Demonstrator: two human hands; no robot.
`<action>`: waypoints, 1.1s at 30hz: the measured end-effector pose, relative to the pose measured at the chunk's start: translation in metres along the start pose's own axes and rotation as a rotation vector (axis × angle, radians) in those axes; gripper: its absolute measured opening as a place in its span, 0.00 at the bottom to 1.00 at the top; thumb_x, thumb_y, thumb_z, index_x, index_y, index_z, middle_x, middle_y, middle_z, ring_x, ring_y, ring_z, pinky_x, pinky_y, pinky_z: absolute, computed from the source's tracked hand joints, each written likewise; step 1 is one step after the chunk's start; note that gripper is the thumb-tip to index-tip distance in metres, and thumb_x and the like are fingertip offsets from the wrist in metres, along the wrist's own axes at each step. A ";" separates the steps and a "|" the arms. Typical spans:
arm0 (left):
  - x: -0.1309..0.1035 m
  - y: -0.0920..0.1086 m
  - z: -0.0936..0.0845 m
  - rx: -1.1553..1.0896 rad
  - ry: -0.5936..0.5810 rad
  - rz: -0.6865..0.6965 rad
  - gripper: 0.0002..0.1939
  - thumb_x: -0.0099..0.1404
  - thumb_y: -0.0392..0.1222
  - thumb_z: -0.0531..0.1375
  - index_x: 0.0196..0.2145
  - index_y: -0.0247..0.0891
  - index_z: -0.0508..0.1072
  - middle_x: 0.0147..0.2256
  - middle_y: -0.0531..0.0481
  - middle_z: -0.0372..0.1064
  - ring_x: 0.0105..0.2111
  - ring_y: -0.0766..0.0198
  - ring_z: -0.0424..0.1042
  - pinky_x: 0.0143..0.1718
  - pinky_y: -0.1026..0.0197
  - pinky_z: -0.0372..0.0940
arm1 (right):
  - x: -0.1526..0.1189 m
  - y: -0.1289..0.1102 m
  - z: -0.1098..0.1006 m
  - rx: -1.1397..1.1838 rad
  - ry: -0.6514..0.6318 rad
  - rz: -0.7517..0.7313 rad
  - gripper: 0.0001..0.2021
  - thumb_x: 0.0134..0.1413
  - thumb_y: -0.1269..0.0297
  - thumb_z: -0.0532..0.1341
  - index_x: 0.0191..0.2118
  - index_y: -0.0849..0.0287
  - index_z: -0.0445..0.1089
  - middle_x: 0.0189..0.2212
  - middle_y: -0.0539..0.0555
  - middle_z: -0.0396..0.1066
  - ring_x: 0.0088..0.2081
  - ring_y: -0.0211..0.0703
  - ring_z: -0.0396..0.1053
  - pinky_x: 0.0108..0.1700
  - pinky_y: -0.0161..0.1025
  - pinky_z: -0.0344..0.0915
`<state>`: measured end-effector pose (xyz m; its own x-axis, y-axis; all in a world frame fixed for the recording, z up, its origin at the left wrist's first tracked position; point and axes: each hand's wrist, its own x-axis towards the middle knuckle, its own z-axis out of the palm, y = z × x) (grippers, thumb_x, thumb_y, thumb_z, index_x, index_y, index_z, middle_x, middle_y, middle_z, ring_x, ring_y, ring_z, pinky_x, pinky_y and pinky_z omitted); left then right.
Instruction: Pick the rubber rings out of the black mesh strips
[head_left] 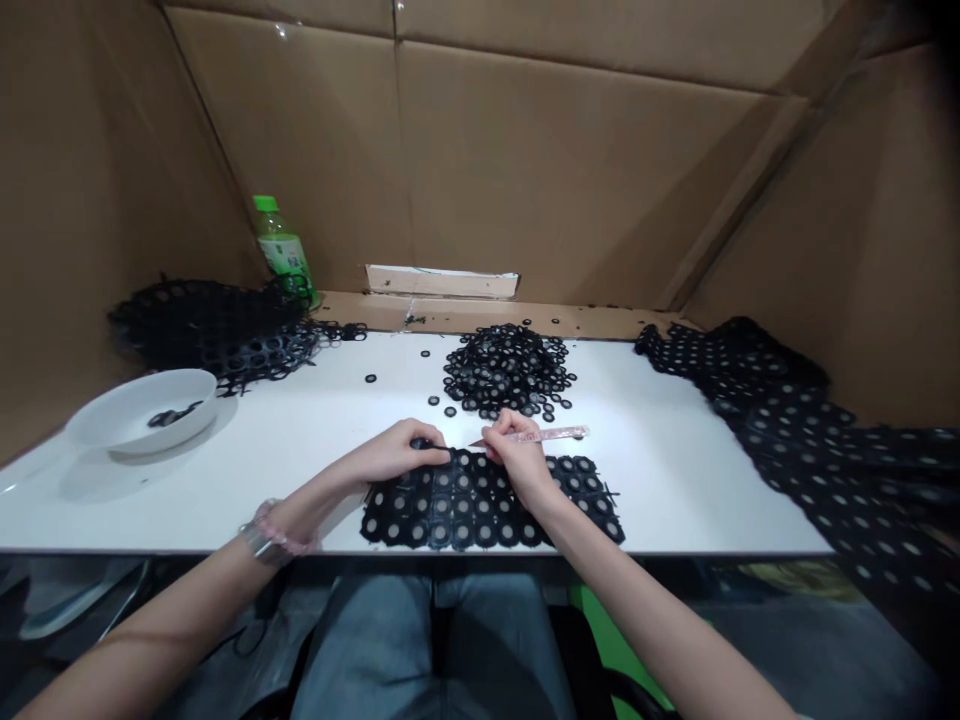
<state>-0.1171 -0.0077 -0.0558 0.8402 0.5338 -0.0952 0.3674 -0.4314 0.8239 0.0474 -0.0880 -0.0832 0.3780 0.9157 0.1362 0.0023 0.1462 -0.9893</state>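
A black sheet (450, 510) with rows of pale round spots lies at the table's front edge. My left hand (405, 452) is closed on the sheet's back edge, thumb along it and fingers curled. In my right hand (517, 455) is a slim pink-patterned pointed tool (555, 434), held like a pen. Its tip points left, close to the sheet's back edge, between the two hands. I cannot make out whether the tip touches the sheet. Just behind my hands sits a heap of small black rings (510, 365), with several loose ones around it.
A white bowl (142, 410) with a few black pieces stands at the left. Behind it lie black net-like sheets with holes (217, 320) and a green-capped bottle (285, 250). A long spotted black sheet (772, 420) hangs over the right front edge. Cardboard walls (562, 180) enclose the table.
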 end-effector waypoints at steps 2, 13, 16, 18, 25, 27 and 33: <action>0.005 0.003 -0.003 0.106 -0.066 -0.019 0.10 0.54 0.43 0.55 0.24 0.34 0.71 0.25 0.53 0.68 0.29 0.63 0.64 0.34 0.65 0.57 | 0.000 0.001 -0.005 0.104 0.047 0.032 0.12 0.37 0.71 0.58 0.16 0.57 0.51 0.11 0.42 0.57 0.15 0.33 0.57 0.19 0.31 0.50; 0.024 0.016 0.000 0.169 -0.217 -0.055 0.16 0.55 0.49 0.55 0.18 0.34 0.64 0.17 0.57 0.51 0.19 0.70 0.49 0.22 0.67 0.49 | -0.002 0.004 -0.012 -0.020 -0.009 -0.027 0.12 0.37 0.74 0.57 0.16 0.56 0.51 0.12 0.41 0.52 0.17 0.33 0.55 0.23 0.33 0.52; 0.019 0.013 0.006 0.142 -0.143 -0.001 0.15 0.56 0.48 0.54 0.18 0.34 0.63 0.18 0.58 0.51 0.20 0.71 0.49 0.23 0.68 0.49 | -0.004 0.002 -0.012 -0.171 0.003 -0.072 0.11 0.36 0.74 0.56 0.15 0.57 0.52 0.13 0.42 0.51 0.18 0.33 0.52 0.22 0.32 0.49; 0.016 0.012 0.009 0.101 -0.108 -0.006 0.14 0.56 0.46 0.54 0.20 0.34 0.65 0.19 0.57 0.54 0.21 0.70 0.51 0.25 0.68 0.51 | -0.005 0.000 -0.012 -0.202 -0.015 -0.077 0.11 0.36 0.74 0.56 0.15 0.57 0.52 0.14 0.43 0.52 0.19 0.33 0.51 0.22 0.32 0.49; 0.015 0.010 0.013 0.084 -0.037 -0.018 0.13 0.57 0.45 0.54 0.21 0.34 0.68 0.20 0.56 0.60 0.24 0.68 0.57 0.29 0.67 0.53 | -0.006 -0.003 -0.012 -0.180 -0.031 -0.060 0.10 0.38 0.71 0.56 0.17 0.57 0.52 0.14 0.43 0.52 0.19 0.34 0.53 0.23 0.33 0.50; 0.015 0.010 0.013 0.091 -0.029 -0.011 0.13 0.57 0.45 0.54 0.21 0.34 0.68 0.20 0.56 0.61 0.24 0.68 0.58 0.29 0.67 0.54 | -0.006 -0.004 -0.012 -0.193 -0.034 -0.071 0.11 0.38 0.72 0.57 0.16 0.57 0.52 0.14 0.43 0.52 0.19 0.34 0.53 0.23 0.33 0.50; 0.011 0.005 0.019 0.076 0.034 0.045 0.11 0.58 0.45 0.55 0.26 0.35 0.71 0.26 0.54 0.69 0.29 0.65 0.64 0.33 0.66 0.57 | -0.010 -0.007 -0.006 -0.336 -0.076 -0.159 0.11 0.39 0.72 0.56 0.16 0.57 0.51 0.14 0.44 0.53 0.19 0.33 0.52 0.22 0.33 0.49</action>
<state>-0.0984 -0.0180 -0.0630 0.8431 0.5363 -0.0395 0.3601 -0.5084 0.7822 0.0496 -0.1003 -0.0779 0.2787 0.9184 0.2807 0.3637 0.1695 -0.9160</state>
